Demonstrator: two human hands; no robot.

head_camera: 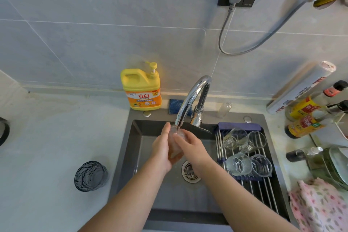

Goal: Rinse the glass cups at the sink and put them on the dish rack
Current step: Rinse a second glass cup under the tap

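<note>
As the tap runs, head view: water falls from the faucet onto a clear glass cup held over the sink, up near the spout and above the drain.
Left hand: cups the glass from its left side, fingers up along the wall.
Right hand: closes on the glass from the right, fingers laid over it; the hands are together, with the cup clamped between them.
Step, judged: rinse under way, cup not yet racked.
Dish rack: lies across the right side of the sink; four clear cups are on it, the far pair on their sides, and bare rods are free toward the near end.
Counter, left: one dark tinted glass stands upright, apart from the sink; probably next in line.
Handling, judged: stiff, light, breakable, and slick while wet.
Hold, judged: wrap the wall at mid-height rather than pinch the rim; keep it off the metal spout.
Other: yellow detergent bottle stands behind the sink.
</note>
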